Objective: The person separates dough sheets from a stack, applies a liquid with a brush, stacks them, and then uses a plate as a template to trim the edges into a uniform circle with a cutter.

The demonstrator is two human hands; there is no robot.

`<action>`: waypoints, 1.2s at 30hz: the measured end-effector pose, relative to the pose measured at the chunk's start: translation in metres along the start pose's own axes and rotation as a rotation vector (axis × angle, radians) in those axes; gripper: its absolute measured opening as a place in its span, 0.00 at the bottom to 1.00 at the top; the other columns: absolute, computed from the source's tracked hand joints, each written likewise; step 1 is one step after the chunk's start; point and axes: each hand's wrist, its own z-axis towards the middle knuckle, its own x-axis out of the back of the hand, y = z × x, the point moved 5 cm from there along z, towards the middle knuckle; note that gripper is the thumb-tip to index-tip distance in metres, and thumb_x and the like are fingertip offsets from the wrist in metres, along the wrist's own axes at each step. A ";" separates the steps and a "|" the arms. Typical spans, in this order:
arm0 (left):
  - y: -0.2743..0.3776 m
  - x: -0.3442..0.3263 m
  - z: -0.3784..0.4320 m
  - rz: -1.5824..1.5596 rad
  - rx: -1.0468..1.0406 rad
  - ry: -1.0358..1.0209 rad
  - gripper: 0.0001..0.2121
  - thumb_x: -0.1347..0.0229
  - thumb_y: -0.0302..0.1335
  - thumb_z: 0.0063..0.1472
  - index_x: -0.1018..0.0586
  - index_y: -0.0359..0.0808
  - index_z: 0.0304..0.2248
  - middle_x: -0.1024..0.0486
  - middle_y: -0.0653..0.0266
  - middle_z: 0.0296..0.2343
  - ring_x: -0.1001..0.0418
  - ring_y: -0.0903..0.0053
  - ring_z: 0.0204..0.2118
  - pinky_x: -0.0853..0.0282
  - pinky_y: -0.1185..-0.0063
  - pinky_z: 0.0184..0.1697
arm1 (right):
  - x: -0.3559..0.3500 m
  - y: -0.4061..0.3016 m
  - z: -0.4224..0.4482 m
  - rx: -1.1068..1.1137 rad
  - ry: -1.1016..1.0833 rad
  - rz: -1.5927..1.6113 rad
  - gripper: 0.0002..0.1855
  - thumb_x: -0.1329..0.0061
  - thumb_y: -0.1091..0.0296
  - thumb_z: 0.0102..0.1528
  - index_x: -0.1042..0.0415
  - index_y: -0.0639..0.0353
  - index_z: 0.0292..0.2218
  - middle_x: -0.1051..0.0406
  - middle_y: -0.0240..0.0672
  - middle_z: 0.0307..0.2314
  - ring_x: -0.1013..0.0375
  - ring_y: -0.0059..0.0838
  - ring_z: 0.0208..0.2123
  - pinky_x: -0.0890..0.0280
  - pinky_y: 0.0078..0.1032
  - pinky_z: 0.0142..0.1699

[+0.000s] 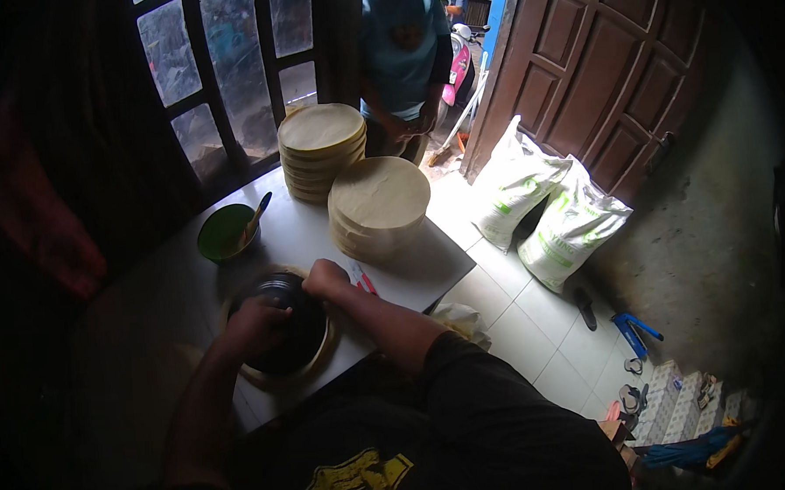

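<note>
A black round lid or pan (295,341) lies on the white table in front of me. Under it, pale round sheets (264,380), possibly dough, stick out around its edge. My left hand (261,324) rests on the black disc with its fingers curled at the middle, gripping or pressing it. At the disc's far right rim, my right hand (326,279) is closed; whether it pinches a sheet's edge or a small tool is hidden. A red-and-white tool (365,281), perhaps a cutter, lies just right of that hand.
Two tall stacks of pale round sheets, a rear stack (321,126) and a nearer stack (380,193), stand on the table (449,259). A green bowl (224,231) holds a brush-like tool. Beyond stands a person (404,54). Full white sacks (572,227) lean by the door (595,65).
</note>
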 end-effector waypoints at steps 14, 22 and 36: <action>-0.009 -0.003 -0.005 0.055 0.170 -0.048 0.18 0.37 0.33 0.53 0.15 0.52 0.46 0.25 0.56 0.52 0.26 0.61 0.53 0.28 0.69 0.55 | -0.009 0.022 0.010 0.127 -0.020 0.679 0.19 0.44 0.67 0.47 0.22 0.67 0.41 0.21 0.42 0.30 0.23 0.32 0.30 0.28 0.29 0.39; -0.009 -0.012 -0.011 0.038 0.234 -0.062 0.24 0.35 0.29 0.49 0.17 0.49 0.49 0.27 0.55 0.53 0.28 0.61 0.56 0.32 0.70 0.59 | -0.016 -0.013 0.002 0.069 -0.411 0.875 0.17 0.45 0.64 0.57 0.25 0.69 0.43 0.24 0.45 0.33 0.24 0.40 0.29 0.27 0.38 0.35; 0.039 -0.017 -0.127 -0.431 0.459 0.692 0.44 0.38 0.35 0.61 0.53 0.29 0.67 0.33 0.51 0.55 0.36 0.64 0.60 0.44 0.66 0.65 | 0.081 -0.197 -0.130 0.680 -0.329 0.750 0.26 0.41 0.63 0.55 0.27 0.69 0.51 0.24 0.45 0.40 0.22 0.34 0.37 0.26 0.30 0.43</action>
